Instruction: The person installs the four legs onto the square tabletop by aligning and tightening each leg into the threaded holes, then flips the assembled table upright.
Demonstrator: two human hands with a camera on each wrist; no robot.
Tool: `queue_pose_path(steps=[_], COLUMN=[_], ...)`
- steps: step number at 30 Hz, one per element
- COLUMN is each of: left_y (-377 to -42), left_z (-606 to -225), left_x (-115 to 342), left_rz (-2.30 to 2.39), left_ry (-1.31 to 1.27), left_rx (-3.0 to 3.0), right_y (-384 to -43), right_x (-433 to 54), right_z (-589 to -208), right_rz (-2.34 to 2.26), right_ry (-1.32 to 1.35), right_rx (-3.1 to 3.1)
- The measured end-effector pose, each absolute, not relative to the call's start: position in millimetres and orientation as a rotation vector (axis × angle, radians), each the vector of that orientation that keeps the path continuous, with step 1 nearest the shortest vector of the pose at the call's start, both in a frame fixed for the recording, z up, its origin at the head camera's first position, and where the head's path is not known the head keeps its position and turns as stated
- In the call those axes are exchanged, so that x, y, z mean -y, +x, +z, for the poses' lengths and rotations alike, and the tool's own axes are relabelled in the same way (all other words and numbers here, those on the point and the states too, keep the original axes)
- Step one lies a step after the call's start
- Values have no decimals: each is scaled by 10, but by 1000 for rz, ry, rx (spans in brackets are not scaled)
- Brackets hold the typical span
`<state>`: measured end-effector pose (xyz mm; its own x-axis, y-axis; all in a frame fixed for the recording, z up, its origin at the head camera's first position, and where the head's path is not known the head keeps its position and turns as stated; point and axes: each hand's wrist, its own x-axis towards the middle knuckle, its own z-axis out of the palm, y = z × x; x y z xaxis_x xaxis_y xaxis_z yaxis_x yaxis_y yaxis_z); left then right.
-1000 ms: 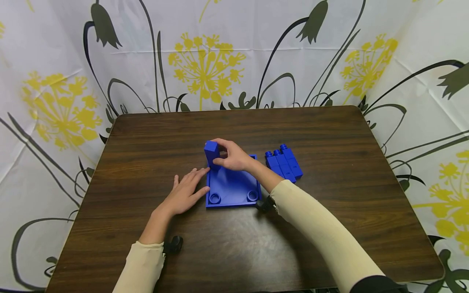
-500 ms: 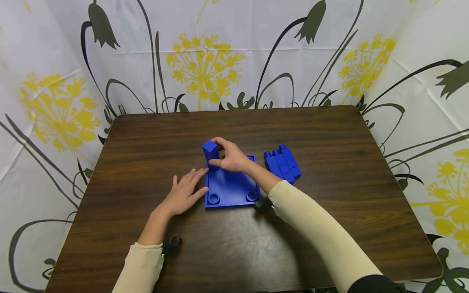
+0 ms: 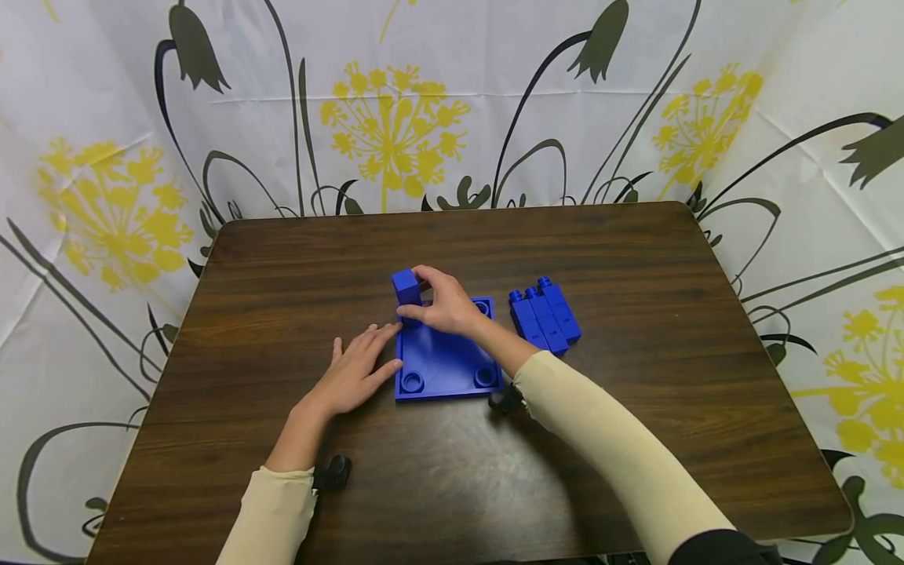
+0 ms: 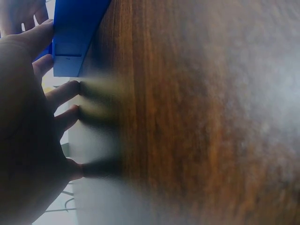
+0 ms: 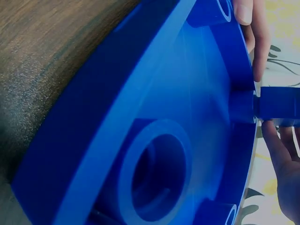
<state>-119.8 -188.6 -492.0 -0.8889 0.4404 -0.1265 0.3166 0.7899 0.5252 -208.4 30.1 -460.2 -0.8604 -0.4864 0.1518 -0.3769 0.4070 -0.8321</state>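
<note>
A square blue plastic tabletop lies underside up, with a raised rim and a round socket in each corner. At its far left corner stands an upright blue table leg, pinched between the thumb and fingers of my right hand. In the right wrist view, the peg end of the leg meets the corner socket; how deep it sits is hard to tell. My left hand is spread flat beside the tabletop, thumb and fingertips touching its left edge, as the left wrist view of the tabletop also shows.
Several more blue legs lie side by side to the right of the tabletop, peg ends away from me. Everything rests on a dark wood-grain table. A flower-patterned curtain hangs behind the table's far edge.
The leg has turned a little about its upright axis, and my right thumb has slid slightly left across it. My left hand and the tabletop have stayed in place.
</note>
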Motion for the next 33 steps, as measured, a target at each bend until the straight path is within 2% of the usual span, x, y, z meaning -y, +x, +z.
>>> queue_pose_path(steps=[33], left_y=[-1211], left_z=[-4936], left_x=[1891], left_rz=[727], left_ry=[594], left_rx=[-2742], right_y=[-2046], right_x=[-214], right_z=[-4646], right_rz=[-1373], right_ry=[-649], right_rx=[-2741])
